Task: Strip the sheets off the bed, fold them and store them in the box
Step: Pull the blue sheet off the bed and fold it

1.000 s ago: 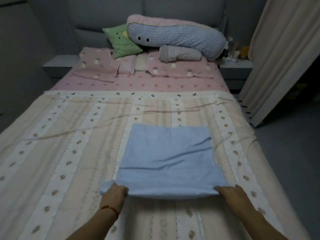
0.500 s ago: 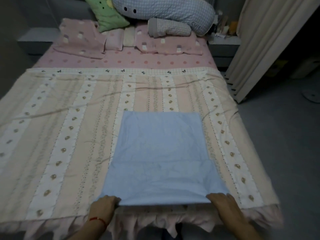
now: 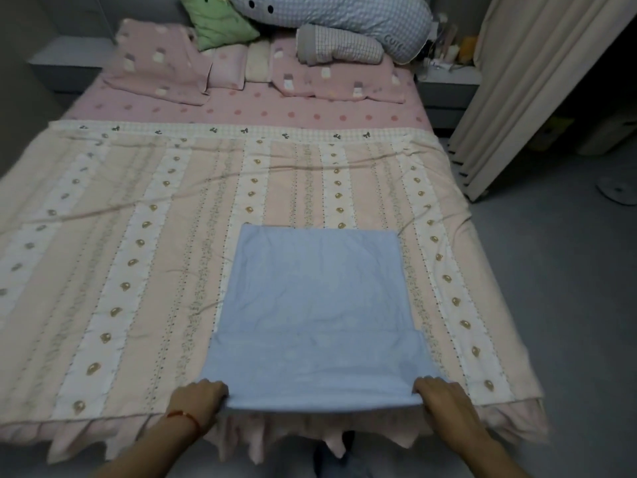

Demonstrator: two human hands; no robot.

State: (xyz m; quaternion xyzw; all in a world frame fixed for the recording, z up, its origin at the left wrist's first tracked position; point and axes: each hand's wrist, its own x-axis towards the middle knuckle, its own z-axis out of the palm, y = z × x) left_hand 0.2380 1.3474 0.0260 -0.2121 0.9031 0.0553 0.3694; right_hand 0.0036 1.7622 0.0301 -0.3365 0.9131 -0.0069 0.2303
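Mid-fold: left hand (image 3: 200,396) and right hand (image 3: 439,395) each gripped a near corner of the blue sheet (image 3: 317,305); another fold probably came next.

The bed (image 3: 103,414) carries a striped cream and peach quilt (image 3: 138,270) over most of its length, its frilled edge hanging at the foot; a folded blue sheet (image 3: 319,305) lies flat on the quilt near the foot; beyond the quilt a pink dotted sheet (image 3: 275,113) shows; on it rest two pink pillows (image 3: 158,63), a green cushion (image 3: 220,25) and a long blue-grey bolster (image 3: 344,15) at the head.
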